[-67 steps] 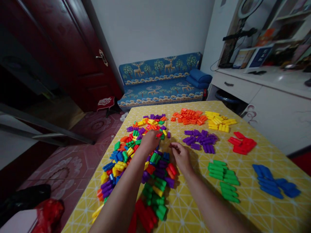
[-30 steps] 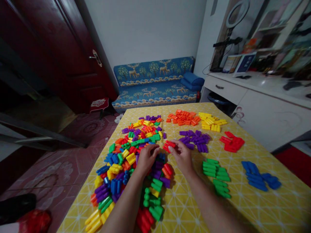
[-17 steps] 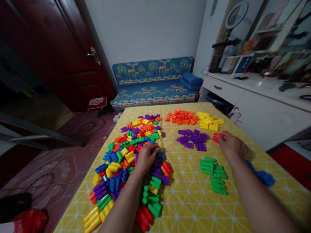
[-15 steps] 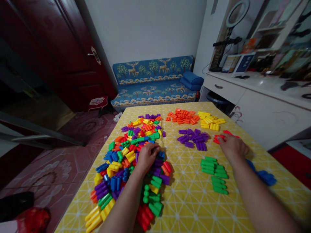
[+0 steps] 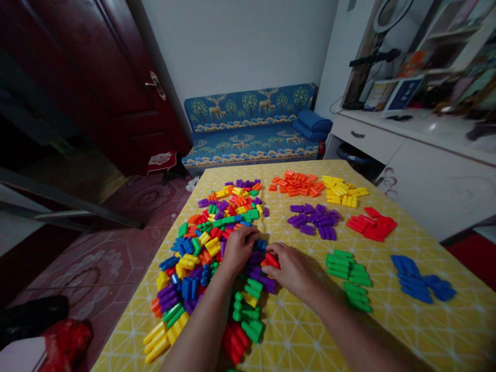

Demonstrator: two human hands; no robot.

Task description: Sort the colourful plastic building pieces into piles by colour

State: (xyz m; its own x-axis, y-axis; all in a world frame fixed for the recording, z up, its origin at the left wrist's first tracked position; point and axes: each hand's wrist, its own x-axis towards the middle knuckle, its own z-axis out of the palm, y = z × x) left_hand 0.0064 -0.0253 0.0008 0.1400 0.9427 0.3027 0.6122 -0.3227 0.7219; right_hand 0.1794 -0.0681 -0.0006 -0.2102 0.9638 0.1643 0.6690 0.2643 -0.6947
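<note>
A mixed heap of coloured plastic pieces covers the table's left side. My left hand rests over the heap, fingers curled together; what they hold, if anything, is hidden. At the heap's right edge my right hand has its fingers closed around a red piece, beside purple pieces. Single-colour groups lie to the right: orange, yellow, purple, red, green and blue.
The table has a yellow patterned cloth. Beyond it stands a blue sofa. A white cabinet is at the right, a dark red door at the left, and a small stool near it.
My right hand has moved left from the red group to the heap's right edge and closed on a red piece there. My left hand stays over the heap. The view has shifted slightly.
</note>
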